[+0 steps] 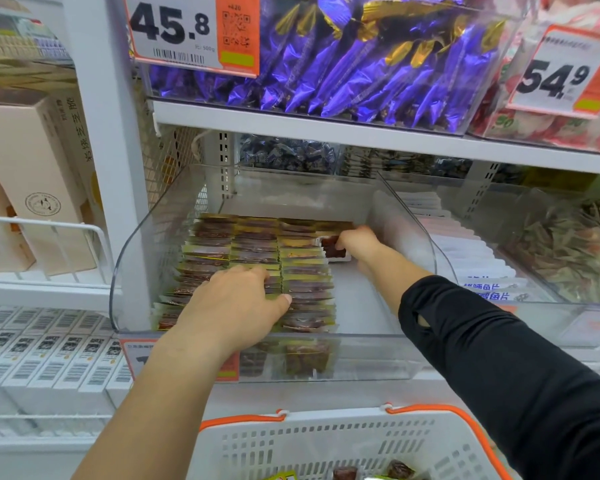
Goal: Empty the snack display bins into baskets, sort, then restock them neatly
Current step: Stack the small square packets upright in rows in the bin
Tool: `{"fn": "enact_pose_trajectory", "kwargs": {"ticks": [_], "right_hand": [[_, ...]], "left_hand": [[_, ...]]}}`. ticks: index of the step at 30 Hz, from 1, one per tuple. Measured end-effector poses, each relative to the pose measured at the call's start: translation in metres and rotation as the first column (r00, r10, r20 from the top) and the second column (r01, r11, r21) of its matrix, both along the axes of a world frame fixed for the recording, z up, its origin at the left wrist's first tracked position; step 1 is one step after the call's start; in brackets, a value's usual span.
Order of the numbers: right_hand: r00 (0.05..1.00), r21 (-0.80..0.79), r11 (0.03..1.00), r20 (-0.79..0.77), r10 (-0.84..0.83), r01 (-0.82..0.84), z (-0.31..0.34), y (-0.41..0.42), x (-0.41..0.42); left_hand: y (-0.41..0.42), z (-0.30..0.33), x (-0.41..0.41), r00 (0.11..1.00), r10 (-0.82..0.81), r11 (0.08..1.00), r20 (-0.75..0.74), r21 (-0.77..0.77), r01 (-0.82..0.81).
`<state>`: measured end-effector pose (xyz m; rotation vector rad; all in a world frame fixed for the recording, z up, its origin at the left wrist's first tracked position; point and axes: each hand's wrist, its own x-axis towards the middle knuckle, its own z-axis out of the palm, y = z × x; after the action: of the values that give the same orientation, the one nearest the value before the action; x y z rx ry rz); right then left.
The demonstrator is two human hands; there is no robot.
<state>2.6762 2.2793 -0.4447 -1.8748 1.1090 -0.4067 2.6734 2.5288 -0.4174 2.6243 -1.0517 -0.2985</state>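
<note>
- From the head view, our left hand (232,303) lies flat with straight fingers on the rows of snack packets (257,258) standing in the clear display bin (132,258) on the middle shelf.
- Our right hand (355,242), its arm in a black sleeve (499,358), reaches deeper into the same bin and pinches a dark packet in a white wrapper (331,249) at the right end of the rows.
- The right part of the bin floor is bare.
- Below, a white basket with orange trim (326,441) sits near us, with a few packets at its bottom.
- Purple-wrapped sweets (361,64) fill the bin on the shelf above.
</note>
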Motion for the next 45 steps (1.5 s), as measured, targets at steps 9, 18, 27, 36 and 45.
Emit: {"fn": "enact_pose_trajectory", "kwargs": {"ticks": [9,18,27,36,45], "right_hand": [[0.996,0.133,0.991,0.091,0.024,-0.036,0.004,-0.004,-0.008],[0.998,0.041,0.997,0.017,-0.059,0.058,0.009,0.01,-0.007],[0.899,-0.053,0.98,0.391,0.198,-0.193,0.055,0.073,-0.104],[0.782,-0.244,0.95,0.546,0.301,-0.195,-0.039,0.138,-0.237],[0.651,0.167,0.818,-0.527,0.546,-0.551,-0.237,0.118,-0.305]], "left_hand": [[0.0,0.0,0.0,1.0,0.003,1.0,0.005,-0.002,-0.003],[0.0,-0.001,0.001,1.0,-0.003,1.0,0.0,-0.001,0.003],[0.005,0.014,-0.023,0.975,0.038,0.978,0.221,-0.209,0.009],[0.002,-0.042,-0.14,0.897,-0.192,0.929,0.399,-0.221,0.297],[0.042,-0.255,-0.152,0.922,-0.021,0.797,-0.387,0.55,0.249]]}}
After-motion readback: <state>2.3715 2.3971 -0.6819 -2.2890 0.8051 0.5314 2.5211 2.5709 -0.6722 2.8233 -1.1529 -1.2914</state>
